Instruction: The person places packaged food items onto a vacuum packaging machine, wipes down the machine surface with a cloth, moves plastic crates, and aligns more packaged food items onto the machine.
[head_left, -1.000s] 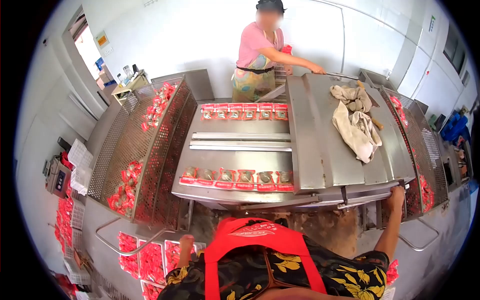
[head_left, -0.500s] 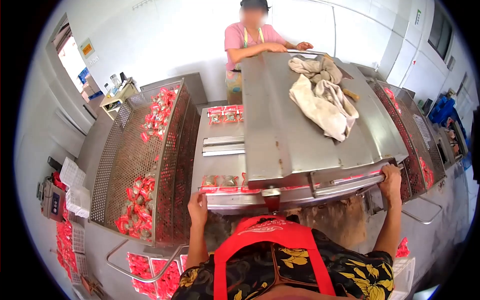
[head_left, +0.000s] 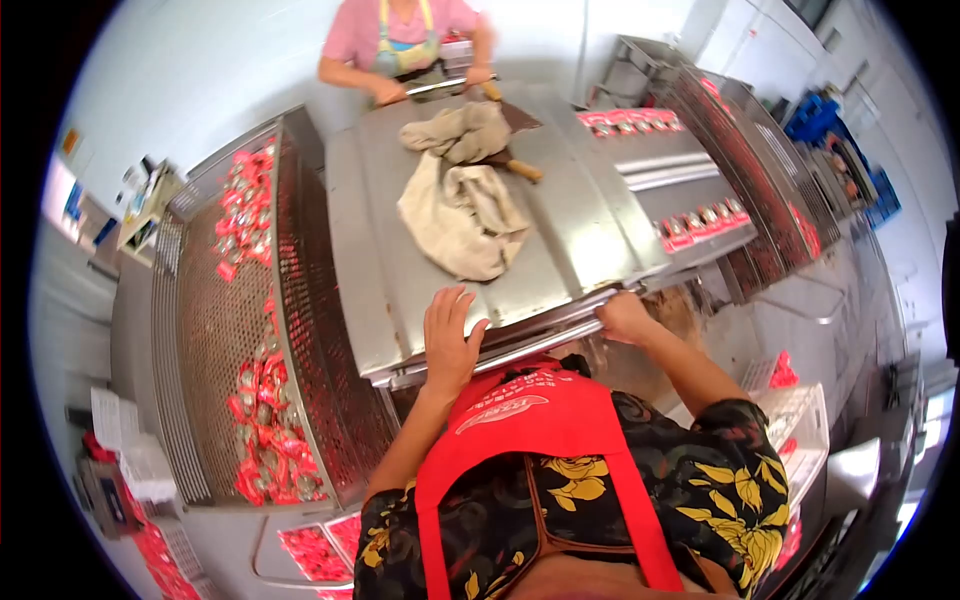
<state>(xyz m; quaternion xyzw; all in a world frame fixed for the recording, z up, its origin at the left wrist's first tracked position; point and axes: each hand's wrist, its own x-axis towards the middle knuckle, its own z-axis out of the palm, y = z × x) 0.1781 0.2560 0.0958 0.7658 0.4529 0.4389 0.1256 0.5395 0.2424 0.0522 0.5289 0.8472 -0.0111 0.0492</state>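
Note:
A large metal lid (head_left: 590, 230) spans the left and middle of the steel bench. My right hand (head_left: 627, 318) is wrapped round the right end of the bar handle (head_left: 545, 339) on the lid's front side. My left hand (head_left: 451, 335) is raised at the lid's front edge, fingers stretched out and slightly apart, with nothing in it. Whether its palm touches the edge, I cannot tell. Crumpled beige cloths (head_left: 465, 220) and a wooden-handled tool (head_left: 524, 171) lie on top. To the right, a row of red-and-clear packets (head_left: 705, 224) rests on the exposed bench top.
A co-worker (head_left: 400, 45) across the bench holds the lid's far bar. A perforated metal bin (head_left: 222, 330) with red packets stands left, another perforated bin (head_left: 745, 160) right. White crates (head_left: 800, 425) are at the lower right. Metal rails (head_left: 668, 171) run between the packet rows.
The lid has slid left, covering the left packets and exposing rows on the right. My left hand has come from the bench edge to the lid; my right hand kept its hold. The view tilted down.

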